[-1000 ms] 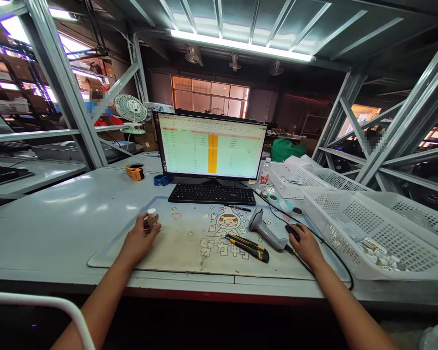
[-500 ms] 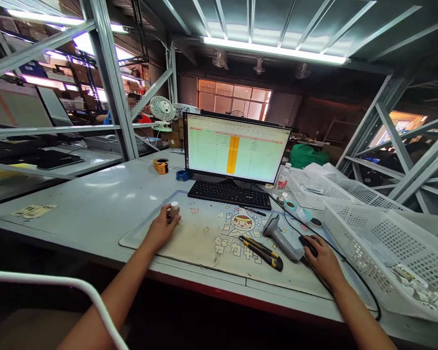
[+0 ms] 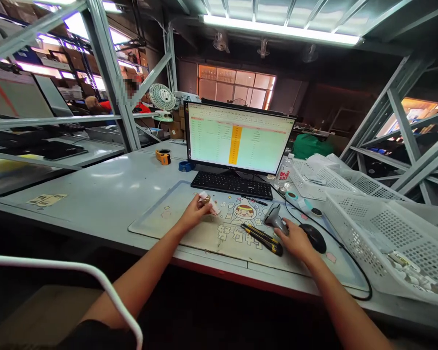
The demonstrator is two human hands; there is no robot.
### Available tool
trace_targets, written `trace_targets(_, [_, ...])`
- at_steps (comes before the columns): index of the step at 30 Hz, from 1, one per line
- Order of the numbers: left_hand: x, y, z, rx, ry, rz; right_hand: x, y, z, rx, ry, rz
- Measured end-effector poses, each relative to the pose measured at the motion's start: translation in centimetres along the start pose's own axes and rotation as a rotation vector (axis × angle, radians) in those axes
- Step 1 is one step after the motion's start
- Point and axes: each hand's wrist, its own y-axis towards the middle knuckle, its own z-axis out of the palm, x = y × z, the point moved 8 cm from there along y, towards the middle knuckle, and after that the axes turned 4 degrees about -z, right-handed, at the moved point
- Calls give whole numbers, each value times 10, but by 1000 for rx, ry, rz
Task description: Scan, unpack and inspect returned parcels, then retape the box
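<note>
Head view, taking the desk mat (image 3: 156, 221) as a clock face with the keyboard (image 3: 231, 185) and monitor (image 3: 211, 146) at 12: the left hand (image 3: 192, 214) has its fingers and thumb pinched on a small white-capped bottle (image 3: 212, 206), which is tilted and slightly blurred at about 11 o'clock. The right hand (image 3: 295, 238) is clamped round the handle of a grey scanner (image 3: 273, 215) at about 2, the black mouse (image 3: 316, 239) just beside that hand at 3, and a yellow-and-black utility knife (image 3: 263, 239) lies near the centre.
</note>
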Motion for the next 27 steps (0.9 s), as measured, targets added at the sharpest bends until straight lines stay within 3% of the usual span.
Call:
trace_targets(4, [-11,1,54,120,-153,-27,25,10,7,73,-87,151])
trace_targets(8, [-21,2,77,200,-201,-19,21,15,-6,134,-11,183])
trace_targets(13, [-26,5,85,260,-233,33,51,-6,-37,419,690,7])
trace_targets(15, [-26,4,87,307,-280,40,65,-18,-50,480,840,-39])
trace_targets(21, [-26,-7,86,456,-390,59,87,-35,-56,559,887,-104])
trace_targets(27, [-42,-26,79,613,-26,184,94,-36,-63,642,908,-92])
